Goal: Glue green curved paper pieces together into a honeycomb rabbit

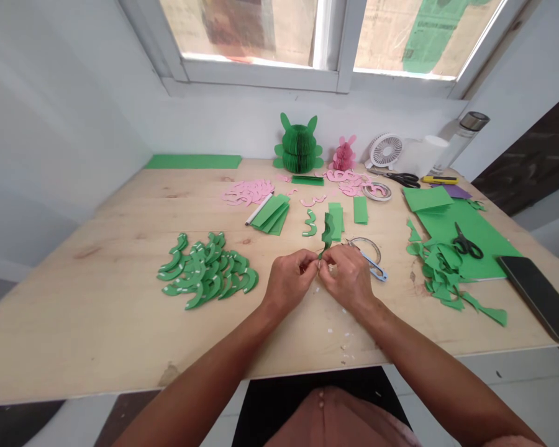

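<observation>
My left hand and my right hand meet at the middle of the table, fingertips pinched together. Between them they hold the lower end of a wavy green paper cutout, which stands up from the fingers. Its pinched end is mostly hidden. Just beyond lies another wavy green cutout with white marks on it. Left of my left hand is a loose pile of curved green paper pieces, several with small white patches. By my right hand lie a light blue cutter and a tape roll.
Green paper scraps, black scissors and a phone lie at the right. Pink cutouts and green rectangles lie farther back. Along the wall stand a green honeycomb figure, a pink one and a small fan.
</observation>
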Action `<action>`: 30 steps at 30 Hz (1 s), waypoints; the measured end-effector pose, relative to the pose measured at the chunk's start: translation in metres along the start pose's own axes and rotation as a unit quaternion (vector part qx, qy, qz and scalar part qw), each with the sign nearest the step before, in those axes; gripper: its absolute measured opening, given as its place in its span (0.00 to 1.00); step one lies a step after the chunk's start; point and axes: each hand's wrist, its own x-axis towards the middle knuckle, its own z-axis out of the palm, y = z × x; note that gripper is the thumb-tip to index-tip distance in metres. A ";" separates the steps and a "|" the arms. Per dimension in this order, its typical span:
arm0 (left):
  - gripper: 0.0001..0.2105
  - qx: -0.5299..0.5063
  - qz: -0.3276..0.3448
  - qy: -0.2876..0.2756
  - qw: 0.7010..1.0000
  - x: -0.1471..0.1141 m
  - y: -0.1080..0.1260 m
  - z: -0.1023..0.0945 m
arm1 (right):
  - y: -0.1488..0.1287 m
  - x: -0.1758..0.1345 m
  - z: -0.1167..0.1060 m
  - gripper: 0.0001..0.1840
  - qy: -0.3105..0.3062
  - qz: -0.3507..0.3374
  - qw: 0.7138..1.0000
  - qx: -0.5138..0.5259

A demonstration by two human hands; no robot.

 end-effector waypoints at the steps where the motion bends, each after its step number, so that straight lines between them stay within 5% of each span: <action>1: 0.06 -0.008 -0.002 -0.002 1.000 0.000 0.000 0.000 | 0.000 0.000 0.000 0.06 -0.001 0.006 1.000 0.005; 30: 0.06 -0.015 -0.011 -0.007 1.000 0.001 -0.002 0.001 | -0.001 0.000 0.001 0.06 0.004 -0.018 0.999 -0.034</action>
